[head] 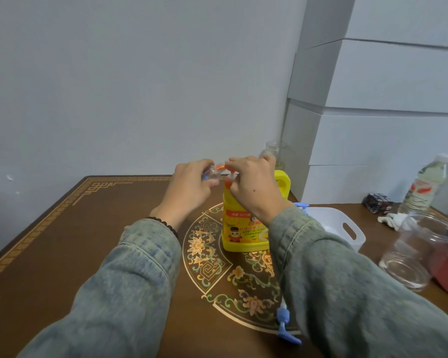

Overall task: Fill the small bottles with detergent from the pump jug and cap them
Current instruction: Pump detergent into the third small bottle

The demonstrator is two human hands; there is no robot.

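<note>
A yellow detergent jug (243,228) with an orange pump (221,167) stands upright at the middle of the brown table (75,254). My left hand (189,187) grips a small clear bottle (212,174), tilted with its mouth at the pump's nozzle. My right hand (254,184) rests on top of the pump head, fingers curled over it, hiding most of the pump. A blue spray cap (286,324) with a white tube lies on the table near my right sleeve.
A white basket (347,228) sits right of the jug, a blue cap (301,205) at its rim. A large clear jar (419,254), a water bottle (424,184), a small cube (376,201) and stacked white boxes (373,99) fill the right side. A glass jar (274,151) stands behind.
</note>
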